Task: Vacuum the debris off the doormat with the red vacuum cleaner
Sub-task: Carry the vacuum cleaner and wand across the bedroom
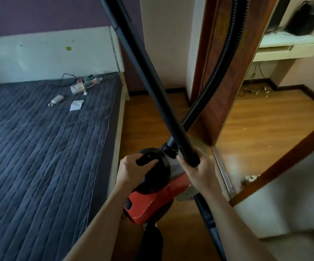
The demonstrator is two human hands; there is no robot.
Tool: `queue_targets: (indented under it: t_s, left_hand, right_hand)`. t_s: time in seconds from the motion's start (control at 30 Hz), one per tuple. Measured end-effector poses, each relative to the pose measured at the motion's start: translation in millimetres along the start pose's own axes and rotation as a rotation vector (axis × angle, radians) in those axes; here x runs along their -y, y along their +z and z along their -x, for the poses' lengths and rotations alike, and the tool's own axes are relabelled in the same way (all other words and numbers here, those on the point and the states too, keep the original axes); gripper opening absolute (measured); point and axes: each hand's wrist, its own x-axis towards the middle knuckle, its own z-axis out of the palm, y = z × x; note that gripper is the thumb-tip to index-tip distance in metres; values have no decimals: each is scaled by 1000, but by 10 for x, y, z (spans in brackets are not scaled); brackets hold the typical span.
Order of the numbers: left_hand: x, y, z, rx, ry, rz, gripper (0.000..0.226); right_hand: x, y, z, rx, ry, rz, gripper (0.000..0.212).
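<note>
Left hand [133,170] is wrapped round the black top handle [145,159] of the red vacuum cleaner [152,200]. Fingers are curled over it, with the tips hidden behind the grip.

The vacuum body is tilted, nose pointing away from the person, over the wooden floor [265,119] between the bed's right edge and the doorway. Its underside and wheels are hidden, so I can't tell if it's off the floor or resting on it.

Right hand [199,172] grips the lower end of the black wand [148,72]. The wand runs up and to the left and is cut off at the top edge, so its far end is out of view.

The ribbed hose [214,72] leaves the vacuum's nose, crosses behind the wand and climbs along the wooden door frame [218,53]. It's also cut off at the top.

A grey-beige patch [187,197] lies at the threshold, mostly covered by the vacuum and the right forearm. Can't tell if it's the doormat.

There's a dark shape [150,240] below the vacuum at the bottom edge. Can't identify it.

On the bed [39,147], near the headboard edge, are small clutter [84,84], a black cable [66,80], a white power bank [57,100] and a paper scrap [76,105]. The labels are too small to read.

Past the doorway, white bits [261,92] lie on the floor near the far wall. Up at top right is a pale shelf [288,48], and the dark object above it is motion-blurred.
</note>
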Motion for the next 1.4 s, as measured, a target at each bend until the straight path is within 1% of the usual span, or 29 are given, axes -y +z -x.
queue_targets:
  t_s: [0.1,0.27,0.43,0.57,0.77,0.93,1.13,1.33,1.4]
  left_hand:
    - [44,8,-600,37,-27,41,27]
    - [114,-77,-1659,92,18,66,25]
    - [156,-237,-2659,60,66,49,32]
    - [193,-352,-3326,46,72,16,38]
    - [291,-415,-4171,-4,45,12,36]
    - [351,-300,-4941,-20,-13,9,39]
    - [170,-13,-6153,-9,5,-9,22]
    - [70,264,-7313,-38,-13,32,26]
    - [19,296,-7631,-46,-15,41,23]
  right_hand:
    - [-56,256,-563,3,30,-23,17]
    - [-79,757,-1584,6,86,-7,27]
    - [-96,1203,-2497,-14,91,-31,28]
    - [-124,1479,-3031,-23,95,-54,23]
    - [-289,1795,-3814,-4,84,-68,20]
    - [-531,2044,-4595,38,99,-81,22]
    - [-855,2241,-5851,65,82,-71,20]
    - [-1175,2292,-7003,87,72,-86,17]
    - [-1256,2331,-7307,87,70,-83,16]
